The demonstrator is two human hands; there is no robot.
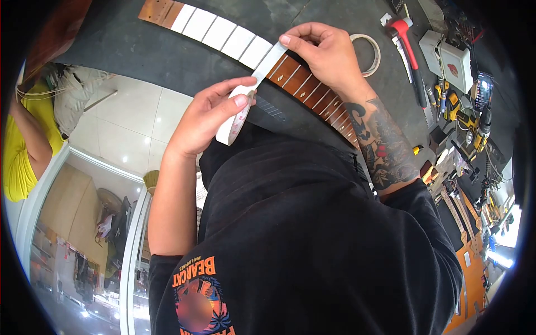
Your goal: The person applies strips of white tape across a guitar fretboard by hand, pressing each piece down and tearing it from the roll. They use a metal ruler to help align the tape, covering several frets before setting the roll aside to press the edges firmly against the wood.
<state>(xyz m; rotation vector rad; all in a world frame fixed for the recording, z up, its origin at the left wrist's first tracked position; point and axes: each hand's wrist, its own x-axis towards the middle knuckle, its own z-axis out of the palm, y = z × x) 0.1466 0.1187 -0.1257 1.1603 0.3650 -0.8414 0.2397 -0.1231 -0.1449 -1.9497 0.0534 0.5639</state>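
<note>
A fretboard [296, 80] lies on the dark work surface [134, 42]. White tape [215, 32] covers several of its spaces on the left, and bare wood with inlays shows further right. In my left hand [206, 114] is a roll of white tape [226, 133], gripped between thumb and fingers. A strip [269, 62] runs from the roll across the fretboard, beside the covered part. My right hand [329, 56] pinches the strip's far end between thumb and finger at the board's upper edge.
Another tape roll [376, 50] lies beyond my right wrist. A red-headed hammer [410, 50], a white box [449, 64] and power tools [483, 125] are at the right. A person in yellow [33, 151] is at the far left.
</note>
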